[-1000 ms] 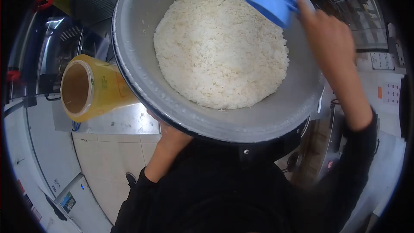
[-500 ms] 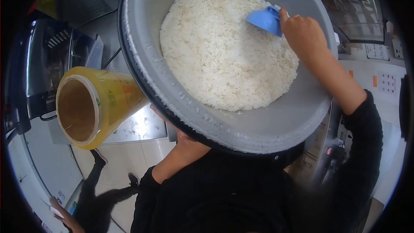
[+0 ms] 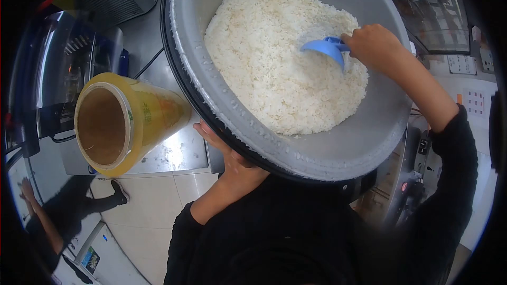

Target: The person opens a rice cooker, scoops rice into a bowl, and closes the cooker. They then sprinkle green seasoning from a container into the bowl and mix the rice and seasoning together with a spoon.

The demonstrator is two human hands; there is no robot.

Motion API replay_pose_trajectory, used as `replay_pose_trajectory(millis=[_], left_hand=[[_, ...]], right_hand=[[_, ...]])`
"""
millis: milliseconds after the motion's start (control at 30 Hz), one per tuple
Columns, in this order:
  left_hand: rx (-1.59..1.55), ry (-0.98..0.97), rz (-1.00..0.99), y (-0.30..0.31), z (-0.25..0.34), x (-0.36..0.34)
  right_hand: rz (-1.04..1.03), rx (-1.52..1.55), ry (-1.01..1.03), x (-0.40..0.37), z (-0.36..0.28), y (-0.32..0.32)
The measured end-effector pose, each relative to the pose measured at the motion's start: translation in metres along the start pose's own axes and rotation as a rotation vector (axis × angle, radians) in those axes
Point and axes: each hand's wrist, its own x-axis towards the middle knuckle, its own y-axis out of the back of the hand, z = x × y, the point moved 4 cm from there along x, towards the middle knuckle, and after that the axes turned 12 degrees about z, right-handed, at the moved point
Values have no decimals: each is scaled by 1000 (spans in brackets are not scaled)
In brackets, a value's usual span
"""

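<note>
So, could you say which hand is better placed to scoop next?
Probably the right hand: it grips the blue scoop at the cooked rice, while the left hand seemingly supports the rice pot.

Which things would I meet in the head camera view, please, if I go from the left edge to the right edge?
Another person's hand → the yellow roll → the person's left hand → the blue scoop → the person's right hand → the dotted sheet.
</note>
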Motion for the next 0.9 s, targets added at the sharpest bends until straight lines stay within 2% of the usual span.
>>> replay_pose_trajectory(millis=[167, 333, 467, 567, 667, 767, 800, 867, 900], left_hand=[[5, -2, 13, -1, 1, 1], [21, -11, 66, -1, 4, 1], [57, -12, 192, 0, 2, 9], [190, -21, 200, 1, 3, 11], [250, -12, 75, -2, -17, -5], [167, 23, 144, -1, -18, -2], [159, 51, 162, 0, -13, 2], [217, 107, 60, 3, -11, 3], [247, 132, 7, 4, -10, 3]], right_hand=[[-122, 143, 120, 9, -25, 19], [-190, 208, 98, 13, -30, 17], [-202, 327, 84, -1, -14, 23], [-186, 557, 0, -9, 8, 28], [-163, 837, -49, -26, 41, 13], [-86, 904, -304, -67, 66, 43], [-44, 995, -287, -81, 77, 42], [248, 1064, -404, -126, 103, 22], [254, 1165, -474, -153, 105, 22]])
